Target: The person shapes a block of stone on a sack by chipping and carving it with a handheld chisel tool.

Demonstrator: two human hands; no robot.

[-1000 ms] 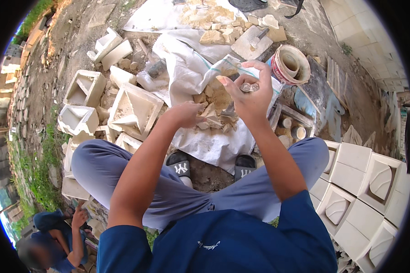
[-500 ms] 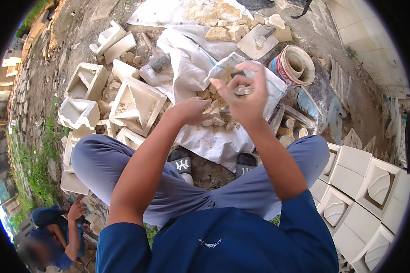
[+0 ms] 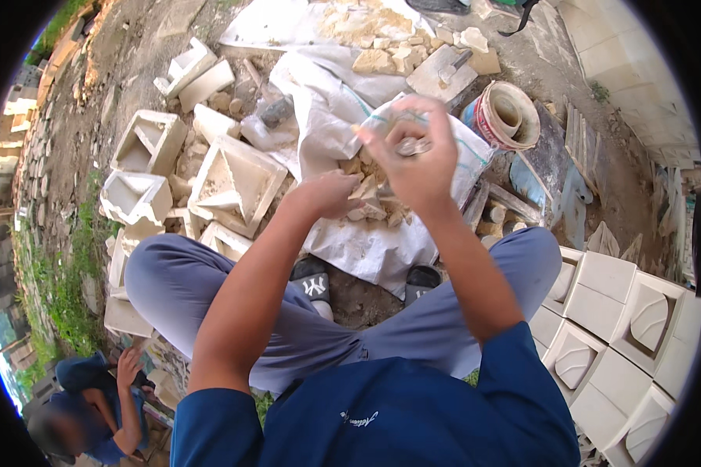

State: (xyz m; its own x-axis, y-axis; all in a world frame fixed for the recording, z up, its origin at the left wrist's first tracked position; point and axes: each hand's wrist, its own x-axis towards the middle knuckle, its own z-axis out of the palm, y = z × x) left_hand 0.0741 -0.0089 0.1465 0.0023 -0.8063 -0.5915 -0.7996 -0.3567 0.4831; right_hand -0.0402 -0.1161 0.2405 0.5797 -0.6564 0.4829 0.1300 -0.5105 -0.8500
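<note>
My left hand [image 3: 331, 194] is low over a pile of broken pale chunks on a white woven sack [image 3: 382, 255]. Its fingers are closed against one pale chunk [image 3: 371, 207] at the pile's near side. Higher and to the right, my right hand [image 3: 424, 159] is raised over the pile, smeared by motion. The fingers curl around a small greyish-white piece [image 3: 413, 145] whose kind I cannot make out. More of the sack [image 3: 319, 86] lies bunched behind my hands.
Pale cast box-shaped blocks [image 3: 234, 183] crowd the left, near a hammer [image 3: 275, 111]. A flat trowel [image 3: 444, 74] lies at the back. A bucket [image 3: 514, 117] stands right, and patterned blocks [image 3: 600, 311] are stacked at lower right. Another person [image 3: 93, 405] is at lower left.
My right hand has shifted slightly upward, its fingers still curled. My left hand has stayed almost in place at the chunks. At lower left, the other person's hand has moved a little.
</note>
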